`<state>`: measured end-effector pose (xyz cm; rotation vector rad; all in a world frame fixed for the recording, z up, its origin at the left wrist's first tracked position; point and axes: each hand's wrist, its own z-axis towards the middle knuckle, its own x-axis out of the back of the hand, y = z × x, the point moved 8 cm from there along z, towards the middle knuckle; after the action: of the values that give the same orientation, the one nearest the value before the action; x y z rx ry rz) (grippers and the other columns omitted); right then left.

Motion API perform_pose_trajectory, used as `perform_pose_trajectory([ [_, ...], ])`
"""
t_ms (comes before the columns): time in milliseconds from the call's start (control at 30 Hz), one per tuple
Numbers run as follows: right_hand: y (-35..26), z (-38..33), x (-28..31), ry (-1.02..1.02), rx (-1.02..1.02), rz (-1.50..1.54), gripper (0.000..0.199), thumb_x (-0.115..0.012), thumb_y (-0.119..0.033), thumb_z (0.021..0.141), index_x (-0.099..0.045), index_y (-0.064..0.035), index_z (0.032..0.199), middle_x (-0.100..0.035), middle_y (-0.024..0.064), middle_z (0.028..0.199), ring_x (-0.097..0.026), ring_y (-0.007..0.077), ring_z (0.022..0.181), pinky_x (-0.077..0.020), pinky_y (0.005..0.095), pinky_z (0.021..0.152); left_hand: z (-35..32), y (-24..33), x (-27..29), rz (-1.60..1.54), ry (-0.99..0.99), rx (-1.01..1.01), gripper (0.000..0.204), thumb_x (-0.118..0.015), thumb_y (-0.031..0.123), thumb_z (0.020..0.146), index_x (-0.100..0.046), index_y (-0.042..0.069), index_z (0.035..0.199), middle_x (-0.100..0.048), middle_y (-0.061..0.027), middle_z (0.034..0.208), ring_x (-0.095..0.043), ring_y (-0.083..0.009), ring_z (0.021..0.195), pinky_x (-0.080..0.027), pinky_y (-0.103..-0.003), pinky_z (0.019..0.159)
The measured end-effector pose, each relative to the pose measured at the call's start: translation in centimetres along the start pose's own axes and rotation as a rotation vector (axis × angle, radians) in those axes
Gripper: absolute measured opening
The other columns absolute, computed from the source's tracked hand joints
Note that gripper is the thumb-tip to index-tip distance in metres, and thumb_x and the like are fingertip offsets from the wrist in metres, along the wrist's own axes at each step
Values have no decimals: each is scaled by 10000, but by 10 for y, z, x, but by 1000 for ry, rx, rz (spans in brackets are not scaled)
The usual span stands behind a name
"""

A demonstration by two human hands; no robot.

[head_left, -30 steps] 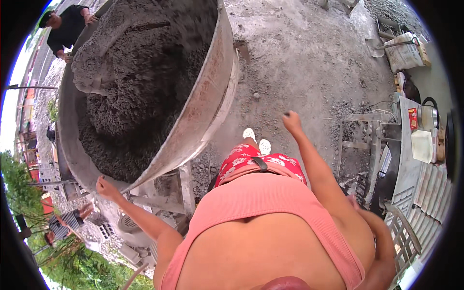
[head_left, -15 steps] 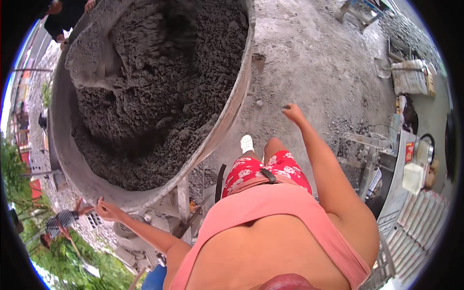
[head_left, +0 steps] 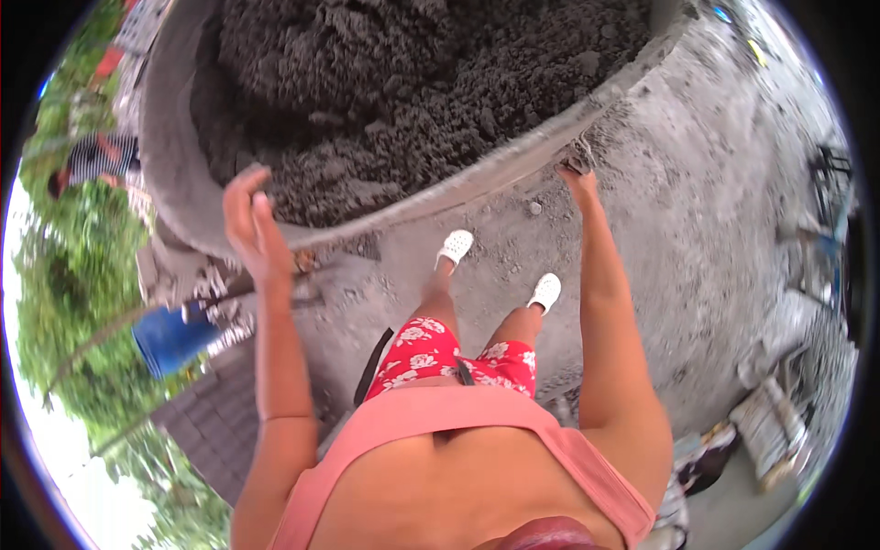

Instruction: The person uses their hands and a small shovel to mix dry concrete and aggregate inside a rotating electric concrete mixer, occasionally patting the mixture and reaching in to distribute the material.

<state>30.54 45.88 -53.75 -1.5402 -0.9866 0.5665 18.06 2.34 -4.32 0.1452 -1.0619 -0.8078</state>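
Note:
A big round mixing pan point(head_left: 440, 215) with a crusted grey wall fills the upper part of the view. Dark, crumbly wet concrete mix point(head_left: 440, 119) lies heaped inside it. My left hand point(head_left: 257, 225) is raised in front of the pan's near left rim, fingers stretched and apart, holding nothing. Whether it touches the rim is unclear. My right hand point(head_left: 578, 181) reaches low along the pan's outer right side. Its fingers are closed at a small dark, rough piece point(head_left: 579, 158) by the wall; what exactly they hold is hard to make out.
Gritty, dusty ground point(head_left: 678, 211) spreads to the right. A blue barrel point(head_left: 172, 341) and grey paving point(head_left: 215, 417) are at the left. A person in a striped top point(head_left: 96, 158) stands beyond the pan. Sacks point(head_left: 770, 431) lie at the lower right.
My body has turned and stepped closer, so the pan appears shifted right. The left hand has risen and opened in front of the rim; the right hand has reached to the pan's outer side.

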Motion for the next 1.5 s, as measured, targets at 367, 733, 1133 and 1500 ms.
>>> perform_pose_trajectory([
  [367,3,23,-12,-81,113,-189,287,-660,-228,816,-679,-13,1005,-702,146,835,-667,254,839,-492,366,738,2,-62,-7,238,-275,278,418,-520,407,922,-710,52,1036,-686,-90,1060,-618,-168,1004,-433,-270,859],
  [733,-11,-11,-57,-196,-209,-236,287,-563,-225,923,-612,32,1041,-646,135,979,-580,264,875,-456,409,788,-13,-37,14,380,-268,370,437,-550,415,922,-677,0,869,-609,-94,651,-575,-210,617,-431,-387,619],
  [1133,32,-73,51,57,-19,-389,669,-729,-298,826,-440,53,1317,-485,187,1317,-516,322,1138,-409,466,952,-23,12,1,274,-212,390,453,-610,442,844,-707,0,818,-669,-196,779,-649,-353,762,-490,-430,718],
  [1500,156,-372,276,152,-742,-1087,305,-633,-217,771,-663,-13,996,-694,176,932,-670,291,746,-534,399,677,-26,31,4,253,-323,457,574,-558,572,776,-731,29,846,-694,-145,891,-662,-311,899,-527,-439,799],
])
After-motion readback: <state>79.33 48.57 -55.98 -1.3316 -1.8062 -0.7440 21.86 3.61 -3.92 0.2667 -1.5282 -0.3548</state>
